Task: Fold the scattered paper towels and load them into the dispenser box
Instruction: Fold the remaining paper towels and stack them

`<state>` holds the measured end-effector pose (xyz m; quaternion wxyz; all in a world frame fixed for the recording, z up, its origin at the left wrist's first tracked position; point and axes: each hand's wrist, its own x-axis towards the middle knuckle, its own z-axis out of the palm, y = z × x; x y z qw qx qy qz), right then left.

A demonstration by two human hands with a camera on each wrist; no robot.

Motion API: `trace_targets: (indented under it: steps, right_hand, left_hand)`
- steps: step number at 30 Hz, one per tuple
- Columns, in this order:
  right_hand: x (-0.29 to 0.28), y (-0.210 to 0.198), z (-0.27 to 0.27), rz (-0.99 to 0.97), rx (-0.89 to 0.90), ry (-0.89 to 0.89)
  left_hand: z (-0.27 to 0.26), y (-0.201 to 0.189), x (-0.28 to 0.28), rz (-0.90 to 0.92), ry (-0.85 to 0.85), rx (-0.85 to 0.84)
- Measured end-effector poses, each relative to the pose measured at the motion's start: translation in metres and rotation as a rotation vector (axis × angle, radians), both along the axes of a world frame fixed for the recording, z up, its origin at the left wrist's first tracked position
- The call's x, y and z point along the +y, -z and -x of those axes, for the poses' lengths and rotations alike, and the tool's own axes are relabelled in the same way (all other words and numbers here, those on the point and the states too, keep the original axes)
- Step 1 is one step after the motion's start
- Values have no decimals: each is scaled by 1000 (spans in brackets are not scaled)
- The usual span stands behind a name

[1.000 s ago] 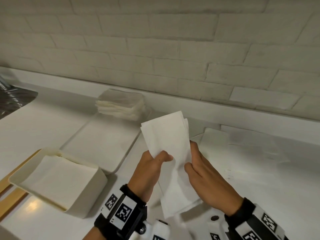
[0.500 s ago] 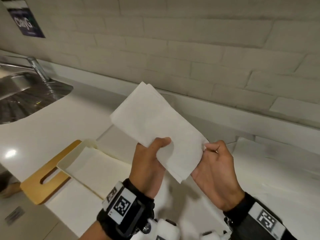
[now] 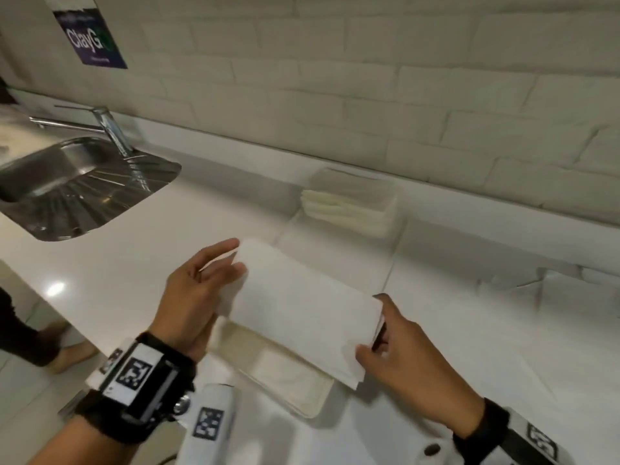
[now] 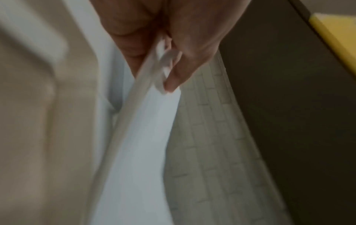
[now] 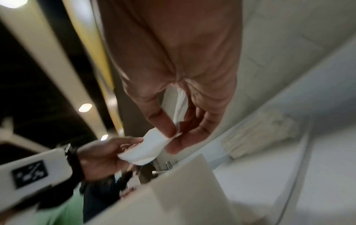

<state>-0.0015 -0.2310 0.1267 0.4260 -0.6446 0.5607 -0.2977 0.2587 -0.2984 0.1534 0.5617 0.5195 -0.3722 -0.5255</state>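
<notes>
Folded paper towel [image 3: 302, 310] hangs over the open dispenser box [image 3: 285, 374], pinched by left hand [image 3: 198, 297] and right hand [image 3: 402, 360]; a folded stack [image 3: 349, 206] waits at twelve o'clock, loose sheets [image 3: 523, 286] at two.

Both arms reach forward, wrists banded. The left hand [image 3: 198, 297] pinches one end of the folded paper towel [image 3: 302, 313] between thumb and fingers. The right hand [image 3: 412, 364] pinches the opposite end.

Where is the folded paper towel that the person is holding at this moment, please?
In the head view the folded paper towel sits centre frame, held between the left hand and right hand, just above the dispenser box.
</notes>
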Motion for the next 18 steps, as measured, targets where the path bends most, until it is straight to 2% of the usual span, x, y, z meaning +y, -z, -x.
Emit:
trace_targets:
  steps: [3, 6, 8, 10, 12, 13, 15, 16, 18]
  right_hand:
    - [-3, 4, -21, 26, 200, -74]
    - [-11, 7, -35, 98, 306, -36]
    - [-16, 6, -40, 209, 458, -34]
    - [-20, 6, -44, 288, 633, -105]
    - [-24, 9, -51, 288, 804, -212]
    - [-24, 12, -52, 306, 884, -225]
    - [-22, 14, -52, 344, 867, -192]
    - [-19, 13, -49, 338, 805, -199]
    - [-15, 8, -34, 364, 688, -168]
  left_hand:
    - [-37, 15, -7, -49, 82, -250]
    - [-48, 27, -13, -41, 162, -443]
    - [-48, 33, -18, -39, 188, -572]
    - [-51, 42, -21, 22, 220, -753]
    - [-53, 44, -19, 120, 294, -955]
    - [-52, 43, -15, 187, 335, -1126]
    - [-47, 37, -7, 388, 401, -1504]
    - [-43, 35, -2, 509, 408, -1584]
    - [-27, 29, 7, 515, 490, -1578]
